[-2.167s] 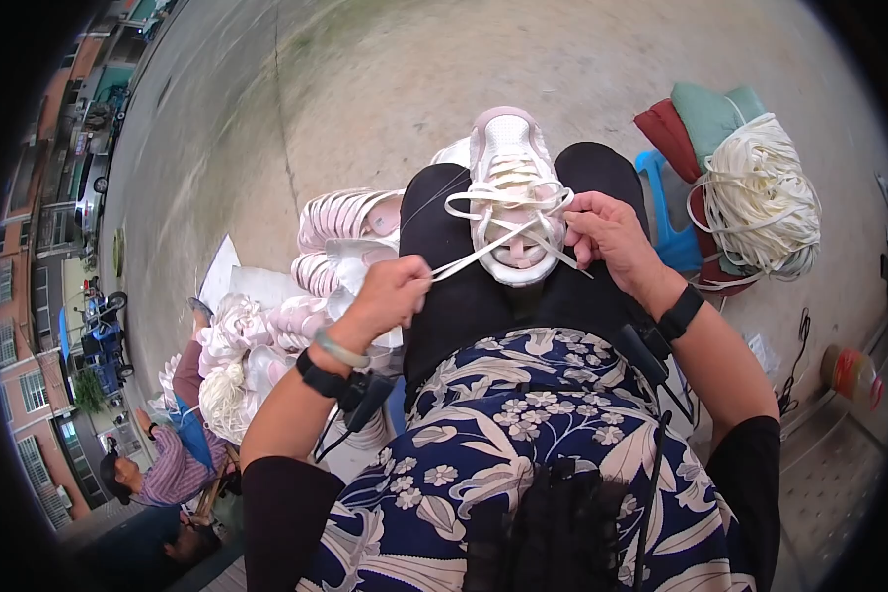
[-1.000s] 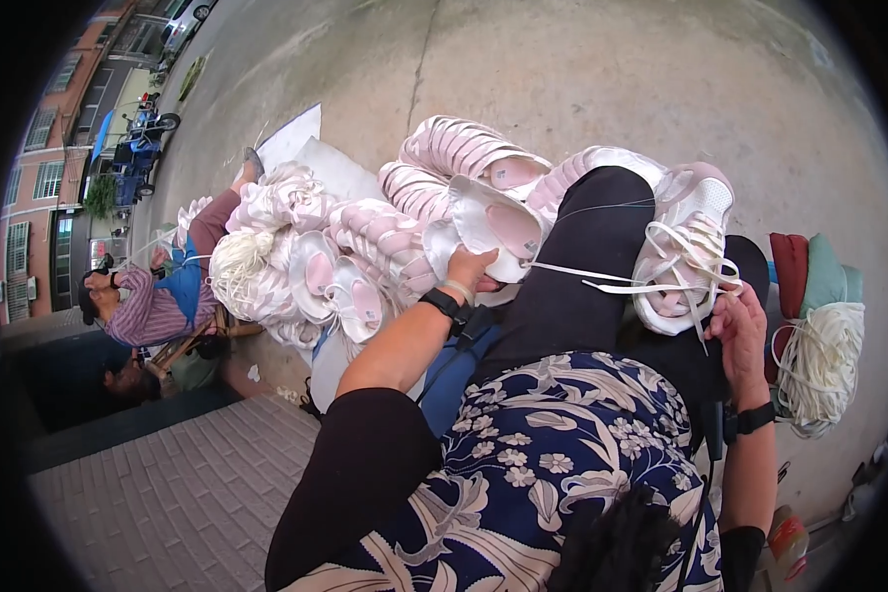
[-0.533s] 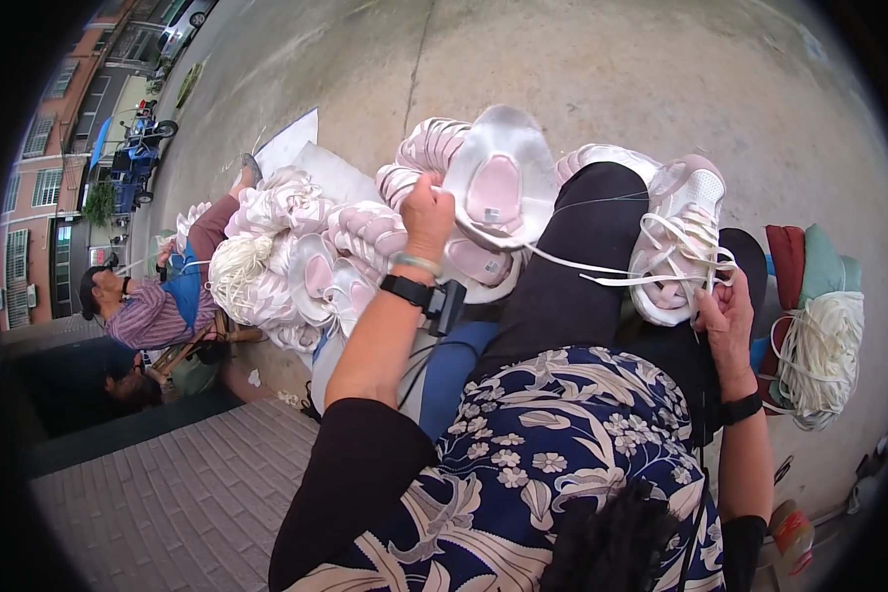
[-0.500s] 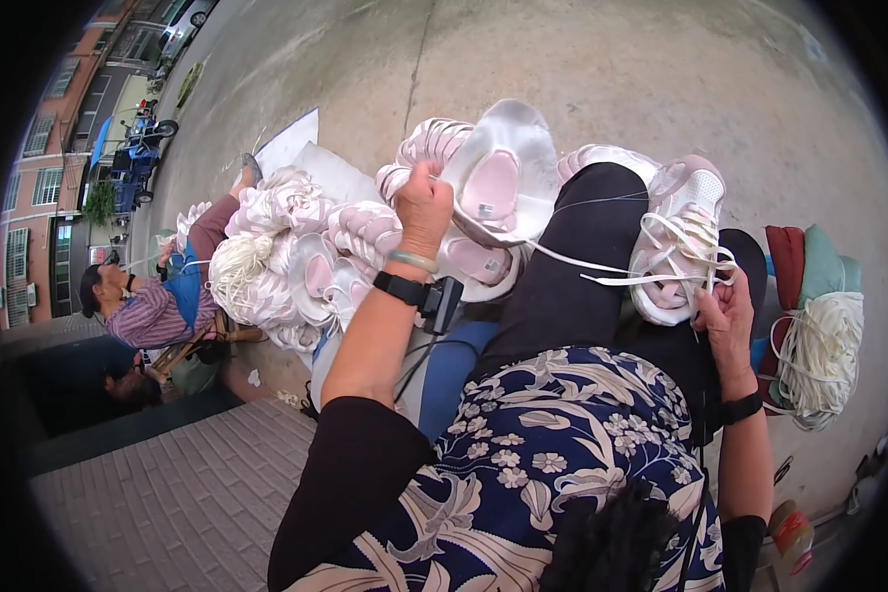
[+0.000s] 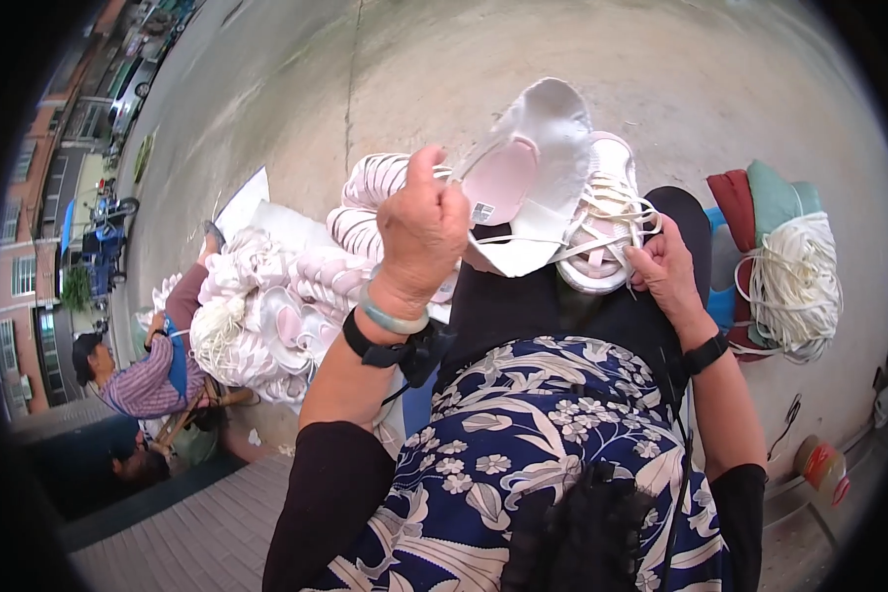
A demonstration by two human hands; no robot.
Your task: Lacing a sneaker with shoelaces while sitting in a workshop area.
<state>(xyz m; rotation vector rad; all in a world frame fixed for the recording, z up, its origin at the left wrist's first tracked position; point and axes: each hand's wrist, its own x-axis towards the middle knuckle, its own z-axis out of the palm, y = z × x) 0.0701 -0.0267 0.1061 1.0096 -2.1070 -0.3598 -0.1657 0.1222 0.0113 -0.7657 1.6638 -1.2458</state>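
Observation:
My left hand (image 5: 424, 222) is closed at the edge of an open white shoe (image 5: 553, 128) with a pink insole, held up above my lap. Exactly where the fingers grip is partly hidden. Beside it, to the right, is a white and pink sneaker (image 5: 607, 173) with loosely crossed laces. A white shoelace (image 5: 513, 239) stretches between the two shoes. My right hand (image 5: 666, 266) is closed at the sneaker's near right side, pinching a lace there.
Nested unlaced shoes (image 5: 370, 187) and a heap of pale shoes (image 5: 266, 266) lie on my left. A bundle of white laces (image 5: 794, 281) and folded red and green cloth (image 5: 779, 202) are at right. Another person (image 5: 148, 380) sits at far left; a plastic jar (image 5: 821, 469) lies low right.
The open shoe and my left hand have shifted right, over my lap. The sneaker and my right hand have moved left, bringing the shoes side by side. The view has shifted too.

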